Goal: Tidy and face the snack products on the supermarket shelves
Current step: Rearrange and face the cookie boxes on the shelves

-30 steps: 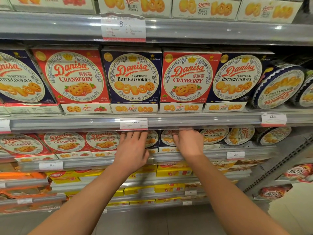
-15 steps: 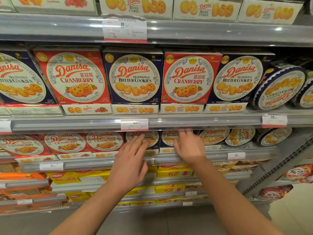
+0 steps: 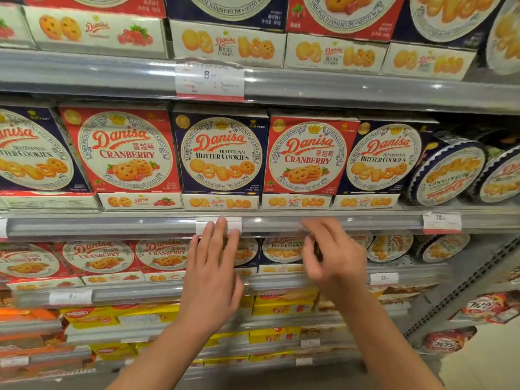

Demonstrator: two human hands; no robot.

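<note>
Since the earlier frame our hands had risen towards the shelf rail (image 3: 112, 228); our left hand (image 3: 212, 277) lay flat, fingers straight, fingertips over the price tag (image 3: 219, 225), holding nothing. Our right hand (image 3: 334, 257) was blurred, fingers loosely curled, its grip unclear, and both hid the cookie boxes (image 3: 282, 250) behind.

Head view — close, facing the shelves (image 3: 337, 223) squarely.

The boxes (image 3: 219, 154) look like smooth card with a soft shine. The round tins (image 3: 447, 175) on the right look like shiny metal. The shelf rail (image 3: 112, 225) is smooth, glossy plastic. The price tag (image 3: 209, 78) is thin paper.
</note>
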